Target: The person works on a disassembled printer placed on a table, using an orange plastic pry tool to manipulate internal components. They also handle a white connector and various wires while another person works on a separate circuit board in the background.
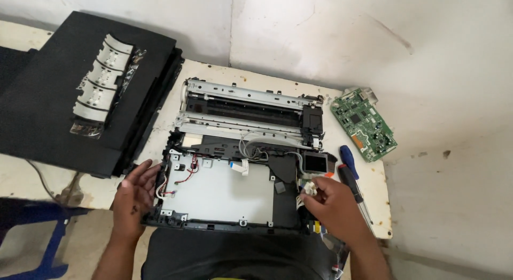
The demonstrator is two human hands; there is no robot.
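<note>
An opened printer chassis (224,192) lies on a white table (368,216), its metal base plate, wires and rails bare. My left hand (134,197) rests flat against the chassis' left edge, fingers spread, holding nothing. My right hand (332,202) is at the right front corner, fingertips pinched on a small white connector (310,189) with wires, just below a small grey display panel (315,163).
A green circuit board (363,124) lies at the table's back right. Two screwdrivers (350,173) with blue and black-red handles lie beside the chassis. The black printer cover (69,93) with a grey roller part (101,79) sits at the left. A blue stool (48,242) stands below.
</note>
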